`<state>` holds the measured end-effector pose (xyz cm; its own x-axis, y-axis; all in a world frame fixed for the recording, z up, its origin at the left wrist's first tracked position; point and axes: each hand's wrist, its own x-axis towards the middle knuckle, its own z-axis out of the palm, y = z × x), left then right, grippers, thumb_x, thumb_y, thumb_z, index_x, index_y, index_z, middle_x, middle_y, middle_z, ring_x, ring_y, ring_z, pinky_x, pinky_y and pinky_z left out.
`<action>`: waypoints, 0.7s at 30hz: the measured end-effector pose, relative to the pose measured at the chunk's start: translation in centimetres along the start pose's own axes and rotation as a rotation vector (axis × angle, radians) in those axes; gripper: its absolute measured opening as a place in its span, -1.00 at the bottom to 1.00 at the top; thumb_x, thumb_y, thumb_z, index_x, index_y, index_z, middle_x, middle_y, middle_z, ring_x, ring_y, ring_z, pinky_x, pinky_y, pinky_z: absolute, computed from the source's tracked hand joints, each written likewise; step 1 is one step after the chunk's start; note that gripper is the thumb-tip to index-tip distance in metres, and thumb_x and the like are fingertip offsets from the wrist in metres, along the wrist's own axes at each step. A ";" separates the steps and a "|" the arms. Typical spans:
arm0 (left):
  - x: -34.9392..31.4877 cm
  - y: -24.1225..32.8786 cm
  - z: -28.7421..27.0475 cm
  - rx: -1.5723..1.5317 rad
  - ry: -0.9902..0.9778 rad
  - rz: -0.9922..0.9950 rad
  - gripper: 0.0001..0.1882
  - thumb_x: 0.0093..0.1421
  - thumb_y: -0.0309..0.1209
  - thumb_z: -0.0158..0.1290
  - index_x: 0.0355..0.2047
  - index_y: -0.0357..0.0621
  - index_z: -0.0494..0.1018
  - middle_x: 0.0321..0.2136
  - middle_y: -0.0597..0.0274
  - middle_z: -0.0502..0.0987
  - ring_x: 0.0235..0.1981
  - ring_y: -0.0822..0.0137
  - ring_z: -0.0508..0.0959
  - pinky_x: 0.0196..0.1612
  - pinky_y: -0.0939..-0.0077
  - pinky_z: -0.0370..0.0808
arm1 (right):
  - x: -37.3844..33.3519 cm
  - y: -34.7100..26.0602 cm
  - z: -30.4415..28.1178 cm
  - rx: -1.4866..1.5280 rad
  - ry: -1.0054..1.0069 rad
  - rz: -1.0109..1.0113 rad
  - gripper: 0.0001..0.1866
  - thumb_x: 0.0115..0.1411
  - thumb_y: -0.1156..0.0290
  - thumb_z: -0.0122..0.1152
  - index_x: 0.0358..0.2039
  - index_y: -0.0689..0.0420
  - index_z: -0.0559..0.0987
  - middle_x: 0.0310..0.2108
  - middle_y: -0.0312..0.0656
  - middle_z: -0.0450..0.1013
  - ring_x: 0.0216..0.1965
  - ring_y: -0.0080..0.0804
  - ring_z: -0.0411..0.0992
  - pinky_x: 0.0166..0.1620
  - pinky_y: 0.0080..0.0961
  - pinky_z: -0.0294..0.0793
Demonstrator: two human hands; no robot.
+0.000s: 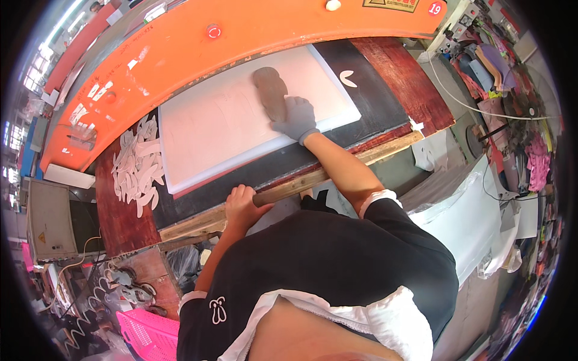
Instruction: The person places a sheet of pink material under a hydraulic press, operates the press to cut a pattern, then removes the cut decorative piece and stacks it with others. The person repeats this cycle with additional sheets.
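Note:
A brown-grey, sole-shaped cutting die (269, 90) lies on a pale pinkish sheet (208, 123) on the dark cutting board (376, 90). My right hand (296, 118), in a grey glove, is closed on the near end of the die; its fingertips are partly hidden. My left hand (242, 206) is bare and rests at the wooden front edge (289, 186) of the table. Its thumb is spread from the fingers, and I see nothing held in it.
An orange press beam (180, 57) with a red button (214, 30) spans the far side. Pale cut pieces (138, 162) are heaped at the left, and one small white piece (347, 79) lies right of the sheet. A pink basket (149, 333) stands at lower left.

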<state>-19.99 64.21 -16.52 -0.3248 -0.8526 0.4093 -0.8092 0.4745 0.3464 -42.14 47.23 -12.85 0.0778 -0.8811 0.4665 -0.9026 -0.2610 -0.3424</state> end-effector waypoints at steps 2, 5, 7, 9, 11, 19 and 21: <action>-1.6 1.0 -0.1 -0.008 -0.051 -0.036 -0.51 -0.32 -0.06 0.31 -0.58 -0.13 0.35 -0.49 0.18 0.36 -0.37 0.13 0.39 -0.35 0.26 0.33 | -1.5 0.6 -0.8 0.108 0.017 0.017 -0.23 -0.22 0.01 0.34 -0.05 0.25 0.37 -0.18 0.03 0.39 -0.09 -0.05 0.33 -0.06 -0.24 0.32; -3.6 2.0 0.0 -0.021 -0.111 -0.084 -0.52 -0.28 -0.03 0.28 -0.57 -0.12 0.34 -0.48 0.18 0.34 -0.35 0.14 0.38 -0.33 0.27 0.31 | -2.4 2.7 -2.2 0.713 0.005 0.364 -0.26 -0.18 0.07 0.35 -0.05 0.28 0.38 -0.16 0.06 0.39 -0.07 -0.06 0.33 -0.04 -0.26 0.33; -4.6 2.4 0.2 -0.015 -0.111 -0.091 -0.52 -0.25 -0.01 0.26 -0.57 -0.12 0.34 -0.48 0.18 0.34 -0.35 0.14 0.37 -0.32 0.27 0.30 | -3.7 4.5 -3.2 0.725 0.092 0.271 -0.26 -0.18 0.08 0.36 -0.04 0.28 0.38 -0.12 0.07 0.37 -0.05 -0.07 0.32 0.00 -0.28 0.31; -5.3 2.6 0.5 -0.013 -0.112 -0.083 -0.52 -0.24 0.00 0.25 -0.56 -0.11 0.34 -0.49 0.19 0.33 -0.36 0.14 0.37 -0.33 0.27 0.29 | -4.8 6.2 -4.1 0.363 0.177 0.075 -0.25 -0.21 0.06 0.37 -0.05 0.25 0.38 -0.13 0.07 0.36 -0.07 -0.05 0.32 -0.02 -0.26 0.31; -5.7 2.6 0.9 -0.011 -0.101 -0.075 -0.51 -0.24 0.01 0.24 -0.56 -0.11 0.34 -0.49 0.19 0.32 -0.37 0.15 0.37 -0.34 0.27 0.29 | -5.9 7.6 -4.8 0.120 0.085 0.012 -0.24 -0.23 0.05 0.38 -0.06 0.22 0.37 -0.15 0.07 0.36 -0.10 -0.03 0.32 -0.03 -0.24 0.31; -5.0 2.5 1.4 -0.003 -0.069 -0.075 -0.52 -0.27 -0.04 0.28 -0.56 -0.11 0.33 -0.50 0.20 0.31 -0.38 0.15 0.36 -0.36 0.26 0.30 | -5.6 8.3 -4.7 0.024 0.116 -0.124 -0.23 -0.29 0.04 0.39 -0.08 0.18 0.37 -0.18 0.06 0.35 -0.13 0.02 0.32 -0.06 -0.21 0.32; -4.0 2.2 1.2 0.006 -0.061 -0.055 -0.52 -0.29 -0.06 0.29 -0.56 -0.11 0.33 -0.50 0.20 0.31 -0.38 0.15 0.36 -0.36 0.27 0.30 | -4.6 8.4 -4.5 0.013 0.103 -0.119 -0.23 -0.27 0.02 0.38 -0.07 0.18 0.37 -0.18 0.05 0.35 -0.14 0.02 0.32 -0.06 -0.22 0.32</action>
<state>-21.03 68.42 -18.44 -0.3092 -0.8891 0.3374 -0.8295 0.4257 0.3615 -51.96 50.89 -14.24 0.1398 -0.7985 0.5855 -0.8839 -0.3671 -0.2896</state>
